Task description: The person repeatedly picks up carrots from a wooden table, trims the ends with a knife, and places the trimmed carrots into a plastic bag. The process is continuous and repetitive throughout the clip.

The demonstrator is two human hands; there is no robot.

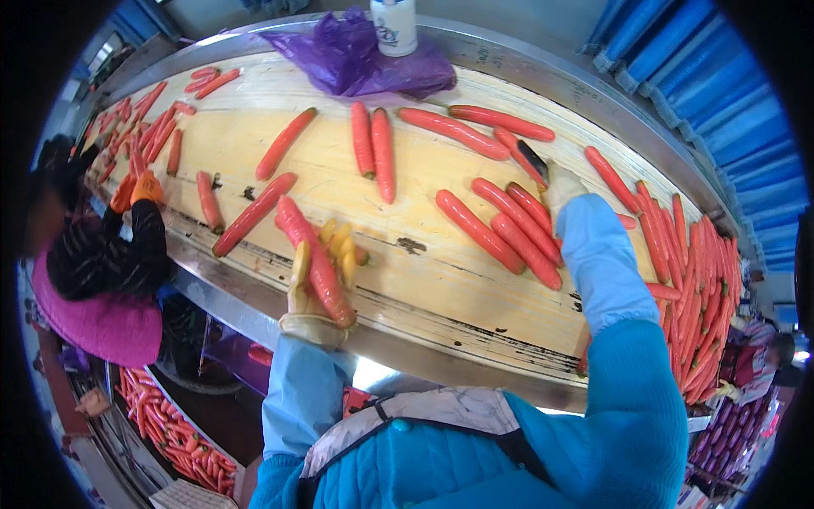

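My left hand (318, 280), in a pale glove with yellow fingers, lies palm up near the table's front edge, holding a long carrot (316, 262). My right hand (563, 186), gloved and with a light blue sleeve cover, grips a dark-bladed knife (533, 160), whose blade lies against a carrot (514, 147). Left of the right hand, several carrots (480, 231) rest side by side on the wooden tabletop (407, 267). Two upright-lying carrots (383, 154) are farther back at the middle. The right glove hides the knife's handle.
A purple plastic bag (356, 57) and a white container (394, 28) stand at the back edge. A big carrot pile (699, 299) covers the right end. At the left, a co-worker in orange gloves (146, 188) handles carrots. A bin of carrots (175, 432) sits low left.
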